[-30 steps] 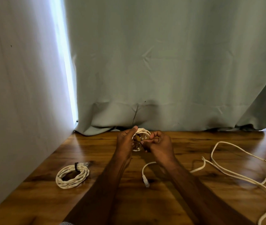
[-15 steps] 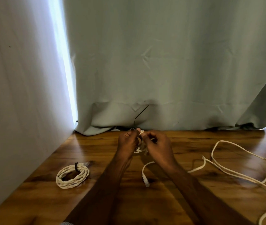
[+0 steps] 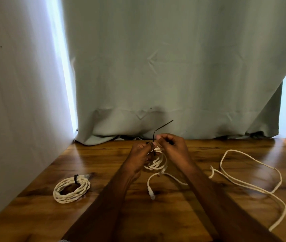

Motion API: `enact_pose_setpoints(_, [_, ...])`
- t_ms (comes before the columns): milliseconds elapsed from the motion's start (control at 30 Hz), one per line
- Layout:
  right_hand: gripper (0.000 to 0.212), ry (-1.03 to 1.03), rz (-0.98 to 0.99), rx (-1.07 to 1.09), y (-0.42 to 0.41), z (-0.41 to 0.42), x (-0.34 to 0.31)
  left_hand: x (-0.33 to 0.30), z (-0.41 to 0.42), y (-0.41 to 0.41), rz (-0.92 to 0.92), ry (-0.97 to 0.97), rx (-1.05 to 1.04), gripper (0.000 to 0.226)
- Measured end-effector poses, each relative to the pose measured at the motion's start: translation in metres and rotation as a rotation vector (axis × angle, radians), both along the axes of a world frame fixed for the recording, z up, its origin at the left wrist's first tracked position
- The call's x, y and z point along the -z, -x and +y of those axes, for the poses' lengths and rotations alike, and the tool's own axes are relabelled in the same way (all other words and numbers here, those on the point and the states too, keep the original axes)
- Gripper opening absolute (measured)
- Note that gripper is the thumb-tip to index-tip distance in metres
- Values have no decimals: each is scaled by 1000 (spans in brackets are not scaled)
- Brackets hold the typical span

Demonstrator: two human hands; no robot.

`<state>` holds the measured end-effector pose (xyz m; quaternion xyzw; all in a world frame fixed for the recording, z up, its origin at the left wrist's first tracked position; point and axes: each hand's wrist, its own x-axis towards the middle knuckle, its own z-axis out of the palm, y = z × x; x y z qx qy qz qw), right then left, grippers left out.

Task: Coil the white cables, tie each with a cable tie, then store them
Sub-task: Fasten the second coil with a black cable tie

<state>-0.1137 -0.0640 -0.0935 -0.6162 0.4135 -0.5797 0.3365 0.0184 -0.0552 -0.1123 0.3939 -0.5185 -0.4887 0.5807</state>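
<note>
Pinching the thin black plastic cable tie [image 3: 158, 131] where it wraps the small white cable coil [image 3: 156, 162], the right hand [image 3: 173, 149] sits nearer its free tail, which points up and rightward, while the left hand [image 3: 138, 154] grips the coil just above the glossy wooden table [image 3: 173, 215].

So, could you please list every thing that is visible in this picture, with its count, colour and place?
tied coil: 1, white with black tie, on table, left
held coil: 1, white, between the hands, centre
cable tie: 1, black, around held coil, tail sticking up
loose cable: 1, white, uncoiled on table, right
table: 1, brown wood
curtain: 1, grey-green, behind table
wall: 1, white, left
left hand: 1, holds coil
right hand: 1, pinches tie
</note>
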Motion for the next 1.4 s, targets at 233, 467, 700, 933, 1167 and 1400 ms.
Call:
enact_pose_setpoints(233, [8, -80, -75, -80, 11, -6, 1, 0, 1, 5, -35, -48, 67, 29])
enact_pose_setpoints(467, [11, -70, -110, 177, 7, -21, 5, 0, 2, 11, -37, -72, 75, 40])
enact_pose_setpoints(700, [9, -37, -142, 370, 16, -30, 3, -3, 7, 14, -69, -84, 88, 41])
enact_pose_setpoints(933, [9, -3, -152, 458, 23, -40, -1, -6, 13, 17, -113, -118, 114, 33])
enact_pose_setpoints(1167, [12, 86, -236, 388, 25, -32, -10, -1, 9, 13, -85, -143, 99, 35])
enact_pose_setpoints(1400, [8, 357, -25, -118, 9, 6, -14, -3, 2, 2, 134, -200, -15, 29])
